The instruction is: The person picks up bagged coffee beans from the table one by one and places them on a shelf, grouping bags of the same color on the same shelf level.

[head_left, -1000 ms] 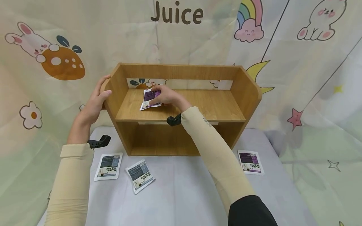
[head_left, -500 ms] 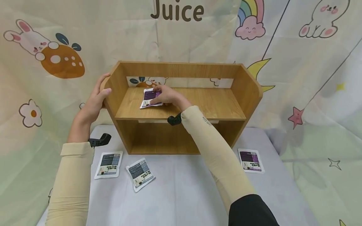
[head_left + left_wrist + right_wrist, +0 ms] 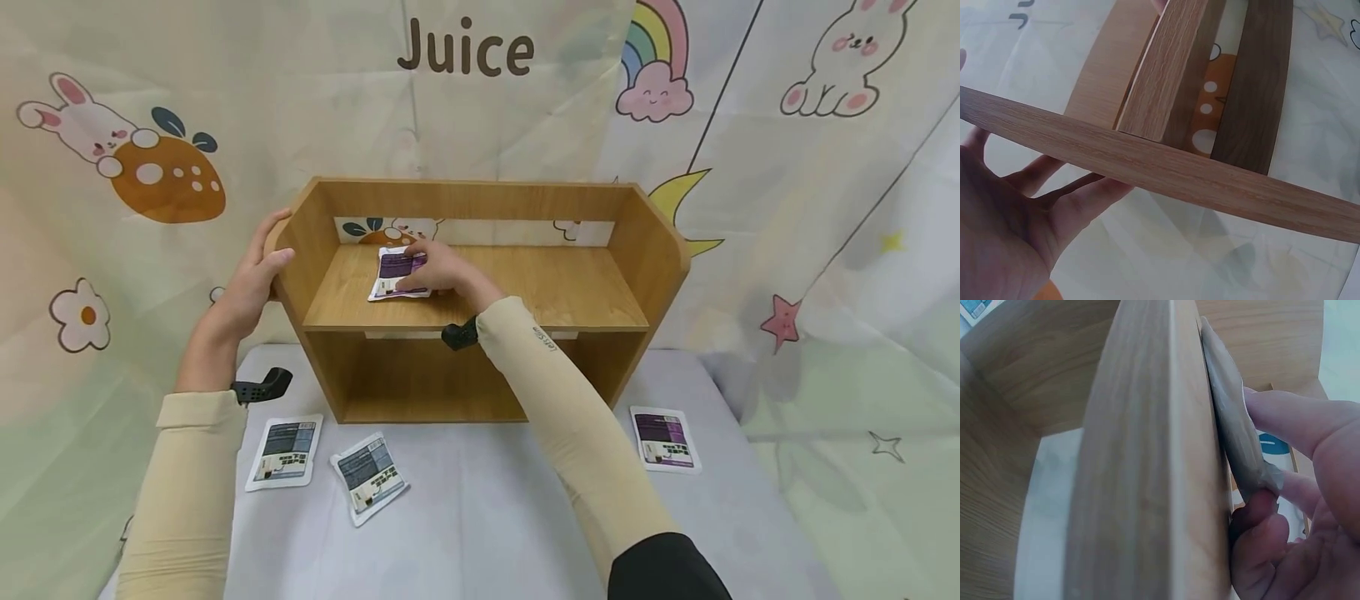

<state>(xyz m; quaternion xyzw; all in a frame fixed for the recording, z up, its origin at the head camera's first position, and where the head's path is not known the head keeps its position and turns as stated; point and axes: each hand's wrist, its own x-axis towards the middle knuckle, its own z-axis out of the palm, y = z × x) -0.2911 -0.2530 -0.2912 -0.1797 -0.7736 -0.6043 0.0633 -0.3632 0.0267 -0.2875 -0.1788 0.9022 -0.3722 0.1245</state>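
Observation:
A wooden two-tier shelf (image 3: pixel 480 200) stands on the white-covered table. My left hand (image 3: pixel 251 283) grips its left side panel; in the left wrist view the fingers (image 3: pixel 1088 200) lie along the outer face. On the upper board lies a white pouch with a purple label (image 3: pixel 392 273), toward the left end. My right hand (image 3: pixel 446 275) pinches the right edge of this pouch, thumb toward the front. Seen edge-on in the right wrist view, the pouch (image 3: pixel 1232 412) is close over the board (image 3: pixel 1194 487), with fingertips curled under its near end.
Two pouches with grey-blue labels, one straight (image 3: pixel 285 452) and one turned askew (image 3: pixel 369 477), lie on the table in front at the left. Another purple-labelled pouch (image 3: pixel 665 439) lies right of the shelf. A printed cloth (image 3: pixel 480 125) hangs behind.
The pouch's front edge has turned slightly, more in line with the board's edge, with my right hand still on it. My left hand keeps its hold. The head view has shifted a little.

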